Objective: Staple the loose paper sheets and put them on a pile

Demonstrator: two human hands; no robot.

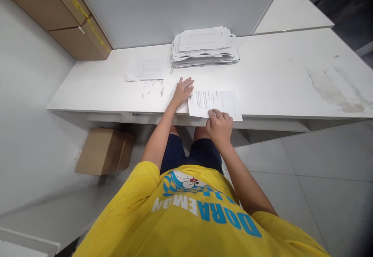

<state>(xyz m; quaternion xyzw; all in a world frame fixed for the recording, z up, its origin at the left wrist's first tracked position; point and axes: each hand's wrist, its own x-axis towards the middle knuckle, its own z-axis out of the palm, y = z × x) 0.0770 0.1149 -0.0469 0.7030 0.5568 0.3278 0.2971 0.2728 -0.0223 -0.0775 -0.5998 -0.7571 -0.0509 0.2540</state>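
Observation:
A printed sheet of paper (224, 101) lies on the white table, its near edge reaching over the table's front edge. My right hand (220, 125) grips that near edge, fingers curled on top and the thumb hidden. At the sheet's left edge rests my left hand (183, 92), palm down with its fingers spread; its fingertips are at the paper's corner. Beyond both hands stands a thick, uneven stack of papers (205, 47). Farther left is a thin pile of sheets (145, 69), lying flat.
The white table (268, 78) runs along a grey panel (180, 8) and has a worn patch at right. Taped cardboard boxes (90, 37) stand at its far left end. Under the table on the left is another cardboard box (97, 150).

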